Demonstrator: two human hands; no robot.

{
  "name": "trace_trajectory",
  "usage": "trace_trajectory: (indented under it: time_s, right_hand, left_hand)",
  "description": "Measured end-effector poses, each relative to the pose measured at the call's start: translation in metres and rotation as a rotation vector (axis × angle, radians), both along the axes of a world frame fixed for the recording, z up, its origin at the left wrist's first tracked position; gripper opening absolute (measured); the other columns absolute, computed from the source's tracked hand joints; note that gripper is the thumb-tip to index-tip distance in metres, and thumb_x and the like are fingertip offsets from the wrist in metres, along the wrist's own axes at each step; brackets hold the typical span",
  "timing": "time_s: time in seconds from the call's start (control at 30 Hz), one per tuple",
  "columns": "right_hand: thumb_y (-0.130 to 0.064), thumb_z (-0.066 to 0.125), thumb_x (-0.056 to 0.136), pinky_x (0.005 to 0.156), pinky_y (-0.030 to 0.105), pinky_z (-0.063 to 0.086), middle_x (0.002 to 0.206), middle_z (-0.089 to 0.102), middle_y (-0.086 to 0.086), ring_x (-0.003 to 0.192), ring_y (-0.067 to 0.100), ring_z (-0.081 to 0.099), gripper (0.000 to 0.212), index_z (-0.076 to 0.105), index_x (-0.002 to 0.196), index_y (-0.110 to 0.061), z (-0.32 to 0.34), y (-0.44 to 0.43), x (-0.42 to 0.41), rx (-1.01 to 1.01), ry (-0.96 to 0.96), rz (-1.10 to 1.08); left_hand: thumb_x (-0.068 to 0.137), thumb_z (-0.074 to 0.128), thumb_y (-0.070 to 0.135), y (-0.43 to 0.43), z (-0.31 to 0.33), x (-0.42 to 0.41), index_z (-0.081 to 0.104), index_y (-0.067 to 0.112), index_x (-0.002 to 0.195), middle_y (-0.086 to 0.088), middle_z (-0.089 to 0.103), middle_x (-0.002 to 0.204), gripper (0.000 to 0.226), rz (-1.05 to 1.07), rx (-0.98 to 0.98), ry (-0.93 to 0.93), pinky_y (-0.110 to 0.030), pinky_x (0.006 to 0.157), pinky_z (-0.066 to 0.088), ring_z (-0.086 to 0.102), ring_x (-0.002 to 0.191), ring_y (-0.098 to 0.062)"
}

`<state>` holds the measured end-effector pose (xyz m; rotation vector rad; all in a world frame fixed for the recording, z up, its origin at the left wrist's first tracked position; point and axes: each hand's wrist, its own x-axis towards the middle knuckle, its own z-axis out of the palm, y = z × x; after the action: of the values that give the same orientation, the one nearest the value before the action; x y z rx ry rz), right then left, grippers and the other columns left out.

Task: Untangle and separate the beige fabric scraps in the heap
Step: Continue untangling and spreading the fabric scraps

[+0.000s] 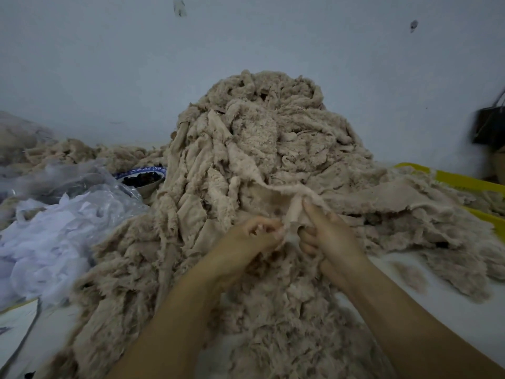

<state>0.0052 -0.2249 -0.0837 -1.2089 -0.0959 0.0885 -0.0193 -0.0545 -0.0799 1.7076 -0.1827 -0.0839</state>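
A tall heap of beige fuzzy fabric scraps [254,138] fills the middle of the view and spreads down toward me. My left hand [254,236] and my right hand [330,233] meet low in front of the heap. Both pinch one beige scrap [289,203] that stretches up between them, its frayed top edge running left and right. My left fingers curl around its lower left edge. My right thumb and fingers clamp the fabric just to the right. The scrap's lower end is hidden behind my hands.
A pile of white fabric and clear plastic [54,222] lies at the left. A blue-rimmed bowl [142,177] with dark contents sits behind it. A yellow crate rim [464,181] shows at the right under more scraps. A dark bag [489,127] hangs on the wall.
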Motion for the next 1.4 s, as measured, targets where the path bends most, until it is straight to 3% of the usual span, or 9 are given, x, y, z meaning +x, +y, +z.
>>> trace_trajectory:
  time_s: [0.1, 0.2, 0.47, 0.63, 0.77, 0.93, 1.13, 1.27, 1.4]
  right_hand:
    - [-0.038, 0.055, 0.097, 0.034, 0.020, 0.022, 0.049, 0.024, -0.004, 0.035, 0.009, 0.021, 0.031, 0.048, 0.078, -0.015, 0.008, 0.005, -0.009, 0.051, 0.023, 0.105]
    - [-0.041, 0.060, 0.088, 0.034, 0.019, 0.021, 0.049, 0.023, -0.003, 0.034, 0.008, 0.022, 0.033, 0.049, 0.075, -0.013, 0.010, 0.006, -0.018, 0.082, 0.044, 0.201]
    - [-0.063, 0.055, 0.085, 0.038, 0.019, 0.022, 0.048, 0.026, -0.004, 0.037, 0.010, 0.023, 0.046, 0.058, 0.075, -0.018, 0.005, 0.018, -0.029, -0.210, 0.045, 0.219]
    - [-0.055, 0.052, 0.095, 0.041, 0.020, 0.018, 0.049, 0.024, -0.006, 0.039, 0.010, 0.022, 0.040, 0.058, 0.072, -0.024, 0.003, 0.014, -0.019, -0.208, 0.027, 0.003]
    - [-0.061, 0.054, 0.090, 0.040, 0.019, 0.019, 0.045, 0.021, -0.008, 0.036, 0.010, 0.020, 0.039, 0.054, 0.067, -0.028, 0.005, 0.012, -0.018, -0.158, 0.030, 0.030]
    - [-0.058, 0.059, 0.077, 0.032, 0.018, 0.021, 0.044, 0.020, -0.007, 0.034, 0.009, 0.016, 0.048, 0.037, 0.049, -0.026, 0.011, -0.012, -0.006, 0.132, 0.006, -0.006]
    - [-0.045, 0.059, 0.094, 0.061, 0.026, 0.047, 0.070, 0.062, -0.004, 0.065, 0.013, 0.058, 0.031, 0.060, 0.069, -0.027, -0.006, -0.007, -0.002, -0.388, -0.148, -0.129]
    - [-0.067, 0.053, 0.079, 0.071, 0.028, 0.055, 0.099, 0.076, 0.004, 0.092, 0.018, 0.072, 0.058, 0.075, 0.101, -0.018, -0.003, 0.000, -0.006, -0.304, -0.088, 0.061]
    - [-0.058, 0.066, 0.077, 0.067, 0.024, 0.057, 0.091, 0.077, -0.002, 0.086, 0.012, 0.074, 0.034, 0.077, 0.091, -0.029, -0.001, 0.000, -0.012, -0.313, -0.016, 0.179]
  left_hand:
    - [0.087, 0.061, 0.065, -0.002, -0.006, 0.000, 0.071, 0.020, 0.120, 0.004, 0.071, 0.119, 0.057, -0.114, 0.021, 0.073, -0.038, 0.109, 0.043, 0.063, 0.116, -0.013]
    - [0.079, 0.048, 0.075, -0.006, -0.002, 0.003, 0.063, 0.009, 0.132, -0.010, 0.066, 0.130, 0.087, -0.058, -0.259, 0.235, -0.038, 0.108, 0.044, 0.060, 0.122, -0.023]
    - [0.087, 0.066, 0.030, -0.005, 0.011, -0.002, 0.066, 0.002, 0.120, -0.018, 0.074, 0.109, 0.044, 0.138, -0.859, 0.374, -0.040, 0.078, 0.058, 0.073, 0.098, -0.028]
    - [0.102, 0.051, 0.040, -0.014, 0.019, -0.003, 0.068, 0.009, 0.111, -0.014, 0.077, 0.095, 0.037, 0.284, -0.864, 0.356, -0.034, 0.056, 0.060, 0.076, 0.079, -0.026]
    - [0.101, 0.052, 0.043, -0.016, 0.021, -0.002, 0.067, 0.011, 0.117, -0.014, 0.077, 0.099, 0.039, 0.374, -0.827, 0.333, -0.039, 0.077, 0.060, 0.074, 0.089, -0.027]
    - [0.101, 0.052, 0.041, 0.019, 0.025, 0.002, 0.067, 0.013, 0.125, -0.004, 0.075, 0.094, 0.039, 0.514, -0.932, 0.221, -0.015, 0.033, 0.036, 0.062, 0.055, -0.013]
    - [0.097, 0.062, 0.032, -0.009, 0.009, -0.002, 0.068, 0.020, 0.109, -0.001, 0.078, 0.090, 0.017, 0.317, -0.415, 0.081, -0.031, 0.067, 0.058, 0.076, 0.080, -0.018]
    - [0.095, 0.062, 0.031, -0.023, 0.001, -0.012, 0.069, 0.020, 0.094, 0.013, 0.070, 0.069, 0.013, 0.059, 0.000, -0.092, -0.018, 0.056, 0.048, 0.065, 0.063, -0.004]
    - [0.092, 0.063, 0.031, -0.031, -0.001, -0.018, 0.047, 0.014, 0.073, 0.008, 0.042, 0.062, 0.031, -0.212, 0.275, -0.193, -0.023, 0.055, 0.034, 0.040, 0.059, -0.009]
